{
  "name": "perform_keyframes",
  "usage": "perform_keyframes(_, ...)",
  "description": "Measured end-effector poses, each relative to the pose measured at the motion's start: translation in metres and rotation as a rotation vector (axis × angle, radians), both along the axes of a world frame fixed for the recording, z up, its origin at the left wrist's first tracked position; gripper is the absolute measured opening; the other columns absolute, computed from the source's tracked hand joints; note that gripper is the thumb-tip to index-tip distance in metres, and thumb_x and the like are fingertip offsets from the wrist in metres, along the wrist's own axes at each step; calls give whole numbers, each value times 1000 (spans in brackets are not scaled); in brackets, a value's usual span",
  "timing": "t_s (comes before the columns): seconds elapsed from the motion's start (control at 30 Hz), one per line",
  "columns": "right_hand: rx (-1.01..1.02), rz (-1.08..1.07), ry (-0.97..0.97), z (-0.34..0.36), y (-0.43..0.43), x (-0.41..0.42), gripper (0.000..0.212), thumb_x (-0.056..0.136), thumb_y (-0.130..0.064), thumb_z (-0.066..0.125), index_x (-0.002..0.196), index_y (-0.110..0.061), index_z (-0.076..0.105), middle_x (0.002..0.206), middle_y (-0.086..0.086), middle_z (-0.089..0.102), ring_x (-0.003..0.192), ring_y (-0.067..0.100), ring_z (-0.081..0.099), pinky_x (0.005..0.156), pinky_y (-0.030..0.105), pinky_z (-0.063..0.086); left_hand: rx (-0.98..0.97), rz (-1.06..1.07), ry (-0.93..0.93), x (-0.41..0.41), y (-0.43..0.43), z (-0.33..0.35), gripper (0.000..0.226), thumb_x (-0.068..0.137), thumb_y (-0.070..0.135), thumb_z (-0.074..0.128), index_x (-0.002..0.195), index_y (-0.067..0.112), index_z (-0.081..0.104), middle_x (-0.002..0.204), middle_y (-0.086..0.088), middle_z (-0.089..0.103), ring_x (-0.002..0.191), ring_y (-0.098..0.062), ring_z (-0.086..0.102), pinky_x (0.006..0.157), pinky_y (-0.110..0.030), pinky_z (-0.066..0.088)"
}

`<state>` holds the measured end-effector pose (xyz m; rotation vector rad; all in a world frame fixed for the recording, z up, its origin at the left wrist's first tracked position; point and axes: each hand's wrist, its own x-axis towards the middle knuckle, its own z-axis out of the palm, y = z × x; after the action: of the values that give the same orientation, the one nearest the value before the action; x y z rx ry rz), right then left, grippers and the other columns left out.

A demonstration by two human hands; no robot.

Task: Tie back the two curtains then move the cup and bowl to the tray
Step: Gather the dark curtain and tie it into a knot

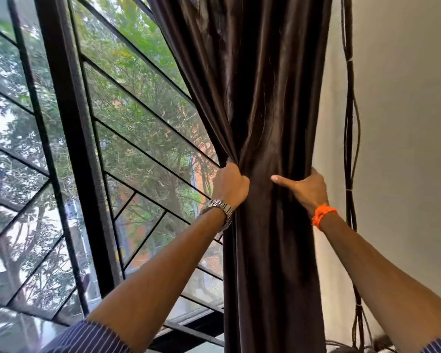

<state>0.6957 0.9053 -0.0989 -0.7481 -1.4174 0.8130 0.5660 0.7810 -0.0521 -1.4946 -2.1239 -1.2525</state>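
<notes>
A dark brown satin curtain (262, 103) hangs at the right edge of the window, gathered into a narrow bunch at mid height. My left hand (231, 186), with a metal watch on the wrist, grips the bunch's left side. My right hand (304, 188), with an orange band on the wrist, wraps round the right side, its thumb lying across the front of the fabric and its fingers hidden behind. No tie-back, second curtain, cup, bowl or tray is in view.
A window (92, 154) with a black frame and slanted black bars fills the left, with trees outside. A pale wall (405, 123) stands to the right. Black cables (350, 138) hang down the wall just beside the curtain.
</notes>
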Motion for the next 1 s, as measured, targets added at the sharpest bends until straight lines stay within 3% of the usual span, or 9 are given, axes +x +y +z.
perform_keyframes(0.2,88,-10,-199,7,-27,-34,50,65,-12,84,113,-6,70,107,13,73,101,26,69,86,31,55,19,-40,-65,11,1,-4,41,84,4,44,124,-1,50,100,-17,63,89,-35,60,68,-33,44)
perform_keyframes(0.37,113,30,-279,5,-48,-54,28,81,-7,63,108,-2,68,101,18,72,94,33,68,67,25,45,58,-91,-77,10,0,-13,36,90,9,45,125,1,50,86,-6,55,75,-24,51,64,-30,37)
perform_keyframes(0.47,247,49,-396,3,-65,-60,29,91,-11,56,118,-4,61,110,19,69,103,37,64,74,32,48,88,-159,-177,7,-1,-17,33,99,27,41,120,4,52,89,-6,58,83,-29,60,68,-32,42)
perform_keyframes(0.57,258,145,-511,1,-75,-63,41,93,-9,52,133,0,49,115,22,66,107,36,63,88,42,52,55,-269,-315,3,-1,-20,53,99,51,36,131,12,51,111,-9,66,100,-29,63,87,-39,50)
perform_keyframes(0.67,242,270,-626,-10,-83,-70,37,92,-5,46,124,12,54,113,32,63,110,42,59,96,49,47,-6,-398,-385,-4,-4,-20,83,83,79,35,144,22,41,129,-2,61,114,-24,60,102,-40,45)
perform_keyframes(0.77,221,418,-592,-14,-95,-67,60,86,2,54,143,5,37,128,15,57,114,13,56,88,10,47,-42,-498,-424,-4,-7,-18,107,66,92,38,151,29,24,149,2,42,133,-21,45,114,-41,33)
perform_keyframes(0.9,236,620,-425,-13,-94,-66,118,69,4,73,155,-25,-3,149,-19,32,117,-16,45,82,6,46,-247,-563,-551,-13,-11,-13,130,48,105,26,155,32,7,163,4,10,148,-20,16,118,-53,17)
perform_keyframes(0.97,253,545,-425,-11,-99,-64,112,69,-8,83,153,-27,11,134,-33,38,103,-25,49,82,2,42,-320,-560,-554,-21,-16,-9,135,42,107,17,154,32,13,161,4,18,147,-20,21,117,-55,19)
perform_keyframes(1.0,246,441,-413,-10,-101,-64,98,69,-15,85,149,-22,28,127,-27,49,98,-17,56,81,4,43,-332,-568,-546,-26,-20,-6,134,42,107,14,154,32,17,160,4,23,146,-19,24,117,-54,19)
